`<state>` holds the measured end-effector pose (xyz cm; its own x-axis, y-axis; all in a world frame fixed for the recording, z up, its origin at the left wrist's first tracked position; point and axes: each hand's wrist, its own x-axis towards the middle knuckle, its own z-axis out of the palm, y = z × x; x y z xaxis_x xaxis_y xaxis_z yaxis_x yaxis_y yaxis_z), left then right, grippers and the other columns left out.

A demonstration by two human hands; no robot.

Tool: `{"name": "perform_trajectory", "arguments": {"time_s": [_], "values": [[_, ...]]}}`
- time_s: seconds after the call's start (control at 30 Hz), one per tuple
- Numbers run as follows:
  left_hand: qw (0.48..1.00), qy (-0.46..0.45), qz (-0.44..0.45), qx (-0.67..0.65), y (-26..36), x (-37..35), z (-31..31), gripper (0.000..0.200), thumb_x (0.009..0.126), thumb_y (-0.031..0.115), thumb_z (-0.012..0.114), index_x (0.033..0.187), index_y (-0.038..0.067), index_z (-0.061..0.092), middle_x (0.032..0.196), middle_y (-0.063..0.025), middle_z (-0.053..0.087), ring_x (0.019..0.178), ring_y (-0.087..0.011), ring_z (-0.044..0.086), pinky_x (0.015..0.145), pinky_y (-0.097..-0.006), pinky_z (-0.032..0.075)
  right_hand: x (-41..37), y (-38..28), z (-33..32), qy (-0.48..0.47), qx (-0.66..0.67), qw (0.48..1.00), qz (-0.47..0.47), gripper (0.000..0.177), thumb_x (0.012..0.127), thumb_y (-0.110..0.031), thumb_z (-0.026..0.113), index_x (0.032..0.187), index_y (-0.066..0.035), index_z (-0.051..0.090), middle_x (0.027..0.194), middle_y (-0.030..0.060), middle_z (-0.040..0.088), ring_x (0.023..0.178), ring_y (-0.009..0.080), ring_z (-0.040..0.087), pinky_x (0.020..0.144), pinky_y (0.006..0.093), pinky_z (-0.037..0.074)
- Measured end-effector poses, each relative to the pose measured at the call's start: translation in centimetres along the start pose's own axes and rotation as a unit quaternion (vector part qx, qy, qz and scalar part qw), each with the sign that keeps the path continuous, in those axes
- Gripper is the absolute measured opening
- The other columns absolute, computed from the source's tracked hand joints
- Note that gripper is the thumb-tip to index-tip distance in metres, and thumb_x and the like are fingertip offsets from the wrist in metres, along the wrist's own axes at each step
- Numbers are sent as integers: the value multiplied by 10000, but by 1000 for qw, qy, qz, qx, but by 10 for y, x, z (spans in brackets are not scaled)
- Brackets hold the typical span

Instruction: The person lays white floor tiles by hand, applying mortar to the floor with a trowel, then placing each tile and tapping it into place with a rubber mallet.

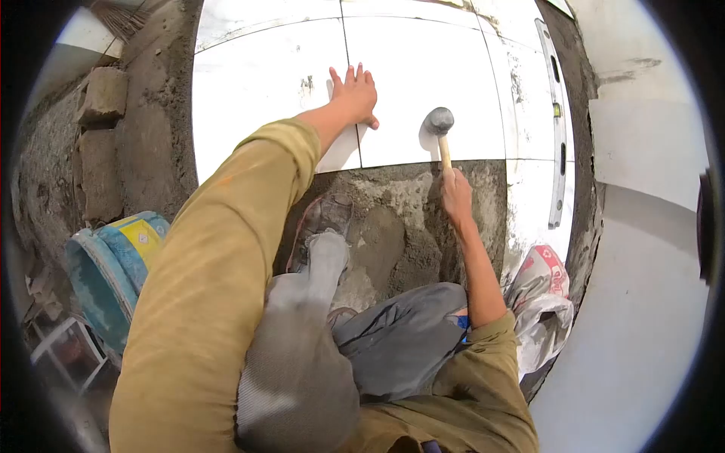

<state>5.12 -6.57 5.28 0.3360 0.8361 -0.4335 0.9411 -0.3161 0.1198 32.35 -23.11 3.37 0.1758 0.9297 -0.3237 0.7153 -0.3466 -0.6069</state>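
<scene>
- Here's the left hand [353,98], palm down across the dark joint between two big white tiles, its fingers fanned apart and wrapped around nothing!
- Over to the right hand [457,195]: fingers clamped around the lower end of a wooden handle, and that's the mallet [442,137].
- The mallet's dark, rounded head is over the right tile [423,68], near its front edge, a shadow just beside it; whether head meets tile, I cannot tell.
- On the other side of the joint lies the left tile [264,98], with a few dark smudges on its face.
- In front of both tiles, nearer the person, it's rough grey mortar [408,234], and a worn shoe [328,219] is planted there on the left.
- Out on the right, a long spirit level [560,128] lies along the narrower tiles beside the wall [642,143].
- Below the level, a crumpled white-and-red bag [544,302].
- And on the far left, a tilted blue bucket [128,260] with a yellow label, rough blocks [100,174] just beyond it!
</scene>
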Motion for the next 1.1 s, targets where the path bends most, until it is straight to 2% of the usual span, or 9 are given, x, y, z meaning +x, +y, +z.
{"name": "perform_trajectory", "arguments": {"time_s": [0.07,0.3,0.63,0.7,0.83,0.9,0.97,1.0,1.1], "values": [[999,6,-52,-9,0,-9,7,1151,735,541,786,1496,-107,215,1601,-268,159,1479,-444,171,1095,-755,135,9,3,1,8,31,999,24,536,1016,-445,383,836,17,584,773,220,591,738,365,567,690,461,431],[997,74,-23,-20,0,-25,25,1015,786,489,756,1460,-126,313,1562,-299,252,1467,-449,205,1114,-737,111,30,-34,25,0,28,999,-45,571,1014,-481,379,819,16,584,719,200,574,688,348,540,690,455,435],[997,46,-35,-41,-3,-27,21,1041,781,499,760,1505,-59,261,1603,-252,173,1488,-426,161,1143,-700,126,40,-51,45,-3,64,997,-51,611,1021,-497,355,776,20,570,683,184,550,646,324,527,642,451,430],[997,42,-34,-55,-5,-29,24,1055,771,496,770,1513,-46,253,1609,-236,172,1487,-424,167,1140,-708,110,38,-52,43,-29,47,998,-35,545,1018,-442,371,749,-8,563,618,94,500,580,221,468,583,391,401],[999,1,-29,-40,-12,-27,20,1110,736,508,792,1542,8,214,1631,-185,147,1490,-416,165,1131,-726,104,25,-42,43,-15,87,995,-36,532,1019,-422,360,781,-4,586,634,109,523,594,232,487,597,396,410],[998,6,-42,-35,-10,-24,23,1121,720,507,801,1546,26,214,1639,-159,143,1491,-415,167,1124,-733,115,21,-28,40,-9,77,991,-112,537,1026,-448,387,869,15,608,710,224,556,653,342,551,658,446,457],[998,5,-46,-36,-6,-27,19,1088,738,461,808,1543,25,220,1633,-167,157,1489,-421,170,1132,-718,119,20,-29,36,-8,71,996,-58,519,1028,-429,389,873,11,615,721,221,572,657,355,568,661,448,468],[998,5,-44,-37,-5,-27,19,1079,745,448,808,1544,26,219,1633,-170,154,1488,-424,170,1134,-715,118,17,-29,37,13,107,992,-69,531,1015,-431,374,808,-1,606,610,98,508,577,241,516,588,390,421],[998,6,-43,-41,-5,-29,17,1064,756,422,807,1543,23,214,1631,-177,149,1487,-428,163,1133,-716,120,21,-26,27,-13,76,994,-81,538,1013,-440,377,807,2,605,613,102,504,584,239,522,591,389,424]]}}
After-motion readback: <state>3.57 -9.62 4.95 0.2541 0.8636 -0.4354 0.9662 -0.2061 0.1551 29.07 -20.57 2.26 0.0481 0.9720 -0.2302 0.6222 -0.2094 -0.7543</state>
